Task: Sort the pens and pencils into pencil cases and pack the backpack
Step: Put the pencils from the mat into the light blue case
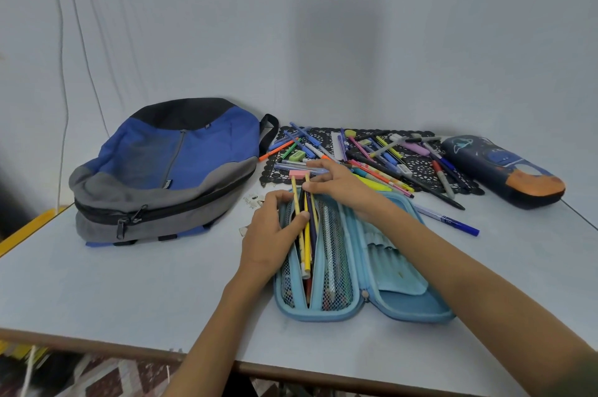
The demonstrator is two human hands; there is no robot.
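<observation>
Being slotted into the left, mesh-lined half of the open light blue pencil case [404, 283], at the near middle of the table [129, 283], a small bundle of pencils [305, 228] is being steadied by both hands; the bundle's far ends are being pinched by the bunched fingertips of the right hand [346, 187], while the left hand [270, 236] is being curled round the case's left rim, its thumb being pressed across the pencils; a few more sticks are being glimpsed through the mesh beside them, so this case is being judged as partly filled; much is being left undone, since a large loose heap of pens and markers [375, 160] is being shown lying on the black lace mat [424, 166] just beyond the case, with a pink eraser [299, 174] at its near left edge and one blue pen [446, 220] lying apart on the table to the right; the dark pencil case [501, 170] at the far right is being shown closed; the backpack [168, 166], far left, is being shown apparently zipped, with nothing packed yet as far as can be told; the work is being judged as well short of halfway.
</observation>
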